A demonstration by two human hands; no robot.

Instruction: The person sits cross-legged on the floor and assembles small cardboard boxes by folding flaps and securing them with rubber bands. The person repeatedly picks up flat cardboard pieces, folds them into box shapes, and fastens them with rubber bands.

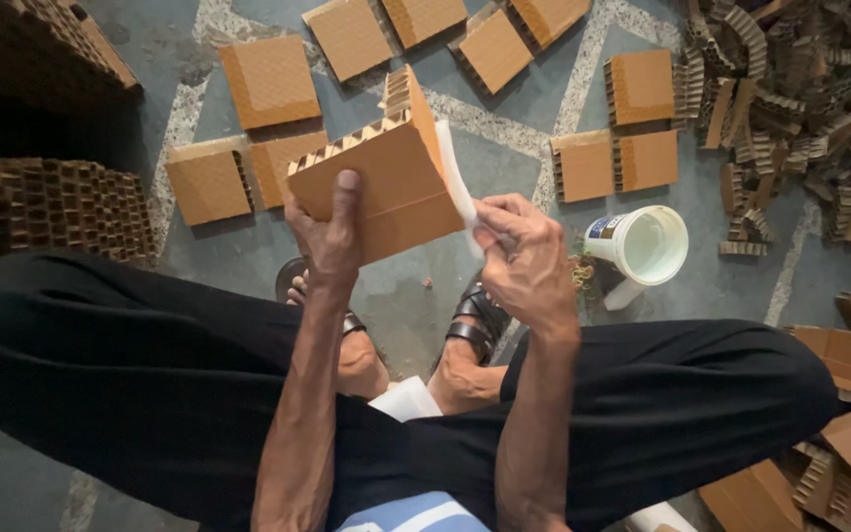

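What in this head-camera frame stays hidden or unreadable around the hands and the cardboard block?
- Head view: the underside of the cardboard block faces away.
- The right hand covers the lower end of the white strip, so its grip is hidden.
- The tub's contents are only pale; nothing more can be told.
- The dark stack, top left, is cut off by the frame edge.
- The left hand's fingers lie behind the block.

Cardboard stack (pixel 41 39) cut off; dark

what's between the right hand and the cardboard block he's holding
In the head view, a white strip lies against the cardboard block's right edge, pinched by the right hand.
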